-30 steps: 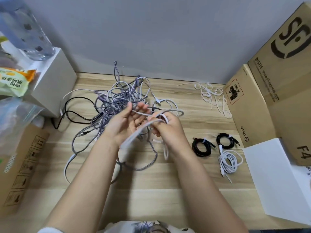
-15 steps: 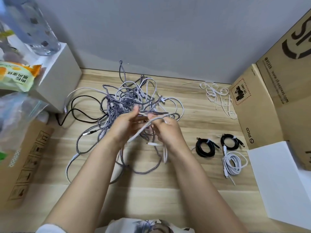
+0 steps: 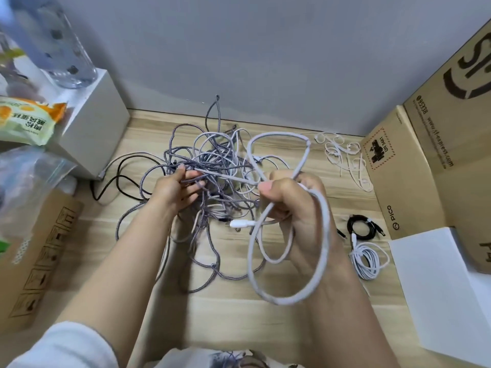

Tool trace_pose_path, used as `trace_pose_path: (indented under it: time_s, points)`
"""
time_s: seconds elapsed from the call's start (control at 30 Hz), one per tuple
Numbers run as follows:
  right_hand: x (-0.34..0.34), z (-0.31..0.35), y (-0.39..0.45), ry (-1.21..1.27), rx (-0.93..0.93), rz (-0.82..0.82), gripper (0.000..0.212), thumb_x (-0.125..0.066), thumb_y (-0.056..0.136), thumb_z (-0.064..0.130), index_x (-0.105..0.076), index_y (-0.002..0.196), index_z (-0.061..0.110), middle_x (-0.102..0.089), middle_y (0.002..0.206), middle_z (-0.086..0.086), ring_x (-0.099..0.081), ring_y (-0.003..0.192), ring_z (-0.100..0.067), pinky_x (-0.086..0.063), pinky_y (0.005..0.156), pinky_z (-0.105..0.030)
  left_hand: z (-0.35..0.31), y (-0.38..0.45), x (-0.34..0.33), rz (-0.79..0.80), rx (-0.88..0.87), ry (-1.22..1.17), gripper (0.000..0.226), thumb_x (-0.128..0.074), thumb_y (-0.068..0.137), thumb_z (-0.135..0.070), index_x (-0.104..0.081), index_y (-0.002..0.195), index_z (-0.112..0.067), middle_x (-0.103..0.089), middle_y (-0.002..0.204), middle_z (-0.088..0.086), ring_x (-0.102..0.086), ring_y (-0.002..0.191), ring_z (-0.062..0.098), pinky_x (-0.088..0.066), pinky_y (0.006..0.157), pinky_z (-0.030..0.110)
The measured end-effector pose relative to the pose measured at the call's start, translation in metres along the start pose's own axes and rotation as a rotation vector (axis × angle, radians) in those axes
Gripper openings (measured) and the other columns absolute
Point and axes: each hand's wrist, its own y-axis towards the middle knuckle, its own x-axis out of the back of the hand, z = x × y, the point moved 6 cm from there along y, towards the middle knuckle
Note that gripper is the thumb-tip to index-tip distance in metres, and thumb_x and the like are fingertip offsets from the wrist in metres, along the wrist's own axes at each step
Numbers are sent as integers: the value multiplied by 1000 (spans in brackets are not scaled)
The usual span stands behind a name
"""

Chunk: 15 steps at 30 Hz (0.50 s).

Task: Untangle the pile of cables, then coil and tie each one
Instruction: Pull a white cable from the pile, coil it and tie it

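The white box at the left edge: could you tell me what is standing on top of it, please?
On the white box stands a clear bottle, and a yellow-green snack packet overlaps its near edge. What lies further left on the box is out of frame.

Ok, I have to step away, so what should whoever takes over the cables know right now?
Right hand grips loops of a pale grey braided cable. Left hand has its fingers in the tangled pile of grey and purple cables.
Done: a coiled, tied black cable and a white one on the wooden table.
Left: free and tie the pale cable, then the pile. Loose white ties lie behind.
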Motion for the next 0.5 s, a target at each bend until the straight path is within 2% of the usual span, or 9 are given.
trace_pose_path:
  time_s: [0.1, 0.17, 0.23, 0.27, 0.3, 0.33, 0.37, 0.4, 0.5]
  points:
    - [1, -2, 2, 8, -8, -14, 30, -62, 58, 25, -40, 38, 22, -28, 44, 10, -25, 42, -6, -22, 43, -17, -1, 2, 3, -45, -68, 122, 39, -35, 101, -39, -57, 74, -20, -63, 48, -12, -59, 44, -1, -40, 53, 18]
    - [6, -6, 5, -25, -39, -72, 32, -63, 63, 19, -43, 38, 22, -29, 45, 9, -25, 43, -6, -24, 43, -16, -9, -1, 5, -70, -198, 328, 38, -41, 99, -38, -61, 75, -15, -65, 52, -7, -65, 55, 9, -42, 49, 20]
    - [10, -8, 7, -51, -59, -122, 34, -58, 70, 20, -47, 38, 22, -30, 44, 10, -26, 43, -6, -26, 42, -14, -22, -12, 8, -161, -388, 818, 37, -53, 90, -45, -66, 88, -11, -70, 77, 6, -67, 85, 28, -48, 64, 32]
    - [11, -9, 8, -46, -62, -138, 34, -57, 71, 20, -47, 38, 23, -32, 44, 12, -28, 42, -5, -27, 41, -13, -31, -23, 11, -299, -476, 1067, 35, -59, 87, -45, -65, 97, -12, -68, 92, 10, -62, 97, 31, -47, 74, 37]
    - [12, -9, 8, -42, -58, -149, 35, -57, 71, 20, -47, 38, 23, -33, 43, 13, -30, 42, -4, -28, 41, -12, -40, -39, 11, -432, -603, 1177, 32, -62, 86, -42, -64, 102, -14, -65, 101, 11, -58, 102, 32, -45, 80, 40]
    - [11, -9, 9, -41, -52, -153, 36, -57, 71, 20, -46, 38, 23, -34, 43, 13, -31, 42, -4, -29, 42, -12, -47, -57, 7, -513, -738, 1158, 27, -62, 87, -38, -64, 99, -14, -64, 101, 11, -57, 100, 32, -43, 79, 40]
    - [9, -10, 10, -50, -43, -147, 37, -58, 72, 19, -46, 37, 23, -34, 43, 13, -32, 42, -3, -29, 43, -11, -50, -71, 0, -496, -804, 1083, 25, -59, 90, -37, -66, 92, -13, -66, 93, 10, -59, 91, 31, -43, 75, 39]
    - [7, -9, 10, -61, -38, -135, 40, -60, 75, 16, -46, 37, 22, -34, 43, 13, -33, 42, -3, -30, 43, -11, -48, -75, -7, -383, -754, 917, 33, -52, 94, -39, -67, 83, -11, -68, 80, 9, -62, 77, 27, -43, 67, 36]
    - [1, -8, 7, -85, -55, -69, 55, -57, 85, -3, -45, 36, 20, -40, 39, 14, -39, 37, 1, -33, 42, -8, -12, -59, -32, 114, -96, 159, 55, -29, 101, -44, -63, 78, -7, -62, 51, -1, -52, 39, 8, -38, 42, 17]
